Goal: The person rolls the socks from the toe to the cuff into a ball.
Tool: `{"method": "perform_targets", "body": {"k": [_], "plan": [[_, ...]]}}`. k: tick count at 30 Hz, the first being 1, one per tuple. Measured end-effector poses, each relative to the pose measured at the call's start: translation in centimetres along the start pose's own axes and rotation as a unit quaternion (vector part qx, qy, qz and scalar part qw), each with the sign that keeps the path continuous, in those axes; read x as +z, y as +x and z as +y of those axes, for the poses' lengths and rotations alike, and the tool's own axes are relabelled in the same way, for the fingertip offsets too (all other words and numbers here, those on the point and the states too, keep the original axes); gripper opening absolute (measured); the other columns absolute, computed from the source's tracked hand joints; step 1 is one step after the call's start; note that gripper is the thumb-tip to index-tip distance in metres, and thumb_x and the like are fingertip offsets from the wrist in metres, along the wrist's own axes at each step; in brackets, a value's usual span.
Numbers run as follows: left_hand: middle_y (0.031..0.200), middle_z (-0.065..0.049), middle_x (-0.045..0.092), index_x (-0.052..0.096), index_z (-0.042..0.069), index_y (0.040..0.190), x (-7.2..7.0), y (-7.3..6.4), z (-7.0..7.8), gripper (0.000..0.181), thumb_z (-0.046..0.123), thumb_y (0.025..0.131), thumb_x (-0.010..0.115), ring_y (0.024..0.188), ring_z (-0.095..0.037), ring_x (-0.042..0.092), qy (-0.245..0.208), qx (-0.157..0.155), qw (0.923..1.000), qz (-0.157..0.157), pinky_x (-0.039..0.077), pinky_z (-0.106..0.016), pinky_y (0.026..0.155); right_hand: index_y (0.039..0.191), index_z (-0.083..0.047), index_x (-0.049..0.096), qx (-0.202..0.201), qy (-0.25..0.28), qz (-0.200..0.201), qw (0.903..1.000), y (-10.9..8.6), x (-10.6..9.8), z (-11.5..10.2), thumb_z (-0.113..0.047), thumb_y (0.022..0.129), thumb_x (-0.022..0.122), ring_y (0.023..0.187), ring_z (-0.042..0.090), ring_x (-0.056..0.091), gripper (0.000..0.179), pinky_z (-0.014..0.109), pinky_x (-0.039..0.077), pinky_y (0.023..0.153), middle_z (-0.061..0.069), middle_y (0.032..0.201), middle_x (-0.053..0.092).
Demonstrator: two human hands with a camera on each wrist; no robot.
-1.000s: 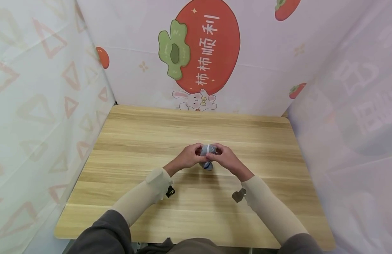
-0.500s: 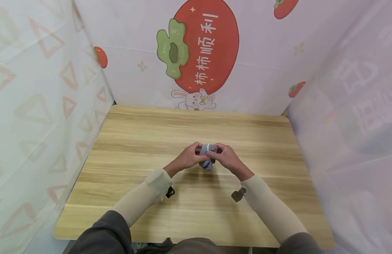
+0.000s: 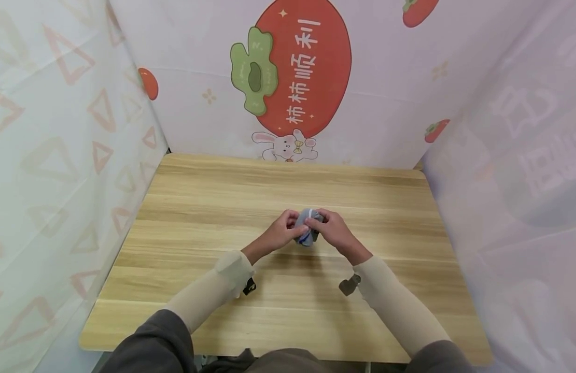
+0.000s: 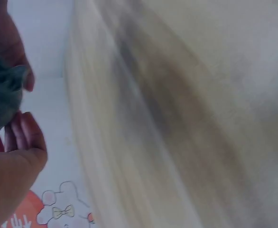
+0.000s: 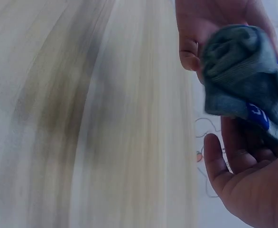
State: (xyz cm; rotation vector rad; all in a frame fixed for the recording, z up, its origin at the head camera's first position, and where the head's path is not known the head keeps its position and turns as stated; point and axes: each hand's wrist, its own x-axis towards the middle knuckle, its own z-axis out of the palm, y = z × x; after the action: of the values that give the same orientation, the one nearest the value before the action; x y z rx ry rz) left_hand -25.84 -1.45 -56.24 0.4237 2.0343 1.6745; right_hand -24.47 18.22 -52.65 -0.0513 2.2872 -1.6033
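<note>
A rolled-up grey sock [image 3: 305, 234] is held between both hands just above the middle of the table. It has a white band near its top and a dark blue patch near its lower end. My left hand [image 3: 278, 231] grips its left side, thumb across the front. From the right, my right hand [image 3: 335, 231] pinches it with thumb and fingers. The right wrist view shows the ribbed sock [image 5: 241, 71] coiled at one end, with white marks on the blue patch. Only part of the sock [image 4: 4, 90] appears at the left wrist view's edge.
The wooden table [image 3: 213, 197] has a light grain and rounded corners. Behind it hangs a pale cloth [image 3: 381, 67] printed with a large red persimmon and a rabbit. More printed cloth closes in the left and right sides.
The sock has turned slightly in my fingers, its white band shifting right and its lower end rising a little. Both hands stay in nearly the same place.
</note>
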Motion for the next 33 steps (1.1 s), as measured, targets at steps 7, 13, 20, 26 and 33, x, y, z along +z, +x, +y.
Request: {"method": "perform_targets", "body": {"k": [7,13,20,26,33], "plan": [[0.105,-0.01,0.056,0.048,0.002,0.116,0.8,-0.7,-1.6,0.024,0.018,0.099,0.052,0.096,-0.026,0.057,-0.066,0.067,0.995,0.032,0.05,-0.05,0.087,0.131,-0.004,0.055,0.042,0.096,0.05,0.9932,0.4,-0.4,0.7,-0.045,0.094,0.056,0.098,0.011,0.063,0.055,0.034,0.052,0.092,0.017,0.121,0.063],[0.107,-0.011,0.057,0.049,-0.002,0.111,1.1,-1.3,-2.0,0.022,0.011,0.095,0.058,0.091,-0.008,0.056,-0.07,0.111,0.9886,0.073,0.049,-0.022,0.076,0.136,-0.003,0.05,0.049,0.138,0.057,0.9876,0.4,0.0,0.6,-0.047,0.094,0.055,0.104,0.012,0.062,0.061,0.035,0.05,0.097,0.018,0.126,0.06],[0.097,-0.015,0.065,0.058,0.0,0.101,1.7,-1.2,-2.1,0.027,0.012,0.083,0.074,0.078,-0.008,0.059,-0.011,0.134,0.9771,0.165,0.049,-0.018,0.066,0.134,0.002,0.051,0.052,0.199,0.096,0.974,0.4,0.6,0.2,-0.04,0.096,0.053,0.092,0.006,0.063,0.056,0.025,0.053,0.082,0.012,0.115,0.063],[0.083,-0.011,0.069,0.067,0.004,0.089,2.4,-1.0,-1.5,0.013,0.012,0.083,0.074,0.069,-0.006,0.057,0.015,0.179,0.9533,0.243,0.047,-0.016,0.059,0.129,0.006,0.053,0.034,0.238,0.143,0.9601,0.4,1.0,-0.7,-0.031,0.096,0.057,0.082,0.004,0.065,0.05,0.022,0.054,0.073,0.0,0.094,0.066],[0.072,-0.003,0.065,0.067,0.009,0.08,3.3,-1.0,-1.8,0.006,0.009,0.081,0.073,0.063,-0.006,0.056,0.107,0.287,0.921,0.241,0.047,-0.017,0.056,0.118,0.008,0.058,0.012,0.248,0.2,0.9477,0.6,1.6,-0.7,-0.024,0.094,0.061,0.074,0.003,0.064,0.04,0.021,0.054,0.069,-0.005,0.08,0.065]]}}
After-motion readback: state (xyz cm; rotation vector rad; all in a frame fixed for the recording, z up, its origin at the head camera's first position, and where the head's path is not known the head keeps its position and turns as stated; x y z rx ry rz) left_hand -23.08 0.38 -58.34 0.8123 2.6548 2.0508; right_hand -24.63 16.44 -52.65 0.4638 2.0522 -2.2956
